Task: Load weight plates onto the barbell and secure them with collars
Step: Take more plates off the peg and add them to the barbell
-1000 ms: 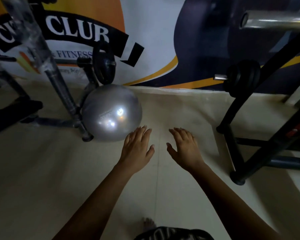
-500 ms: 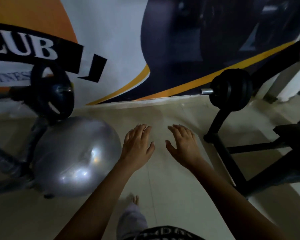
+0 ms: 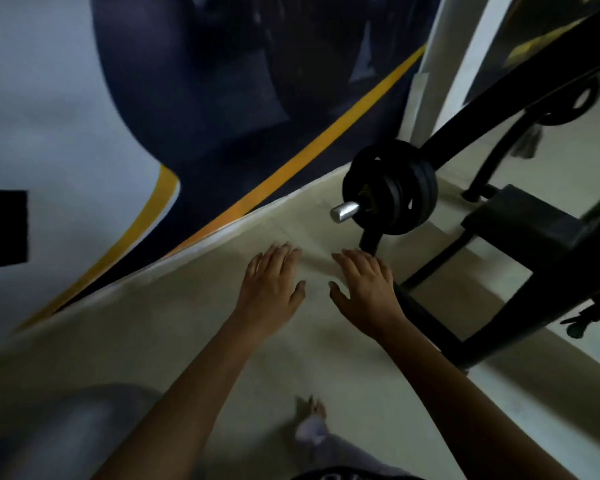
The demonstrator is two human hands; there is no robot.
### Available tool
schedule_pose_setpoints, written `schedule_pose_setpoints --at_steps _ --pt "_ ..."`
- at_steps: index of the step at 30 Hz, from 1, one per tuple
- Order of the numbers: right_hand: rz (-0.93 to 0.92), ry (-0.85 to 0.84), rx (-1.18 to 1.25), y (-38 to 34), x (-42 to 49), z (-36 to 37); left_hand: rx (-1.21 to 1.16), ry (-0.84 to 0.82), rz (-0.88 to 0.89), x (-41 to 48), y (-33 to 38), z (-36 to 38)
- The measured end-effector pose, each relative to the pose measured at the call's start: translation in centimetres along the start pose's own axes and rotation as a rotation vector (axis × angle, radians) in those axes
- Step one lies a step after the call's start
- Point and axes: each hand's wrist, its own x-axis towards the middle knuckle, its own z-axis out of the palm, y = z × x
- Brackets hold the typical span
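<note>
Both hands, left hand and right hand, hover open and empty at frame centre; stacked weight plates sit centre right on a steel peg, apparently uncollared, and could slide off.

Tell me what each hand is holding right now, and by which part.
Nothing is held. The left hand and right hand are both open and empty, fingers spread, near the weight plates stacked on a peg.
</note>
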Motion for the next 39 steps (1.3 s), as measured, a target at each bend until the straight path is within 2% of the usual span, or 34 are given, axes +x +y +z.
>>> schedule_pose_setpoints --at_steps 6,17,21,29,33,39 --pt "0.132 0.047 -0.054 5.6 9.1 2.7 -0.098 -0.032 0.142 12.5 -2.7 4.4" --pt "0.564 0.048 0.005 15.5 23.6 5.5 -0.23 -0.219 0.371 33.4 -5.3 12.4" --pt "0.745 0.055 -0.013 18.0 26.6 7.4 -0.262 -0.351 0.465 39.6 -5.5 16.9" --pt "1.061 0.193 0.033 18.2 29.4 11.2 -0.442 -0.506 0.64 44.4 -6.9 21.4" --pt "1.154 0.221 0.058 18.7 30.4 11.1 -0.541 -0.53 0.632 45.3 -7.4 21.7" --pt "1.139 0.112 0.011 20.0 30.9 9.7 -0.555 -0.508 0.7 47.0 -7.8 22.5"
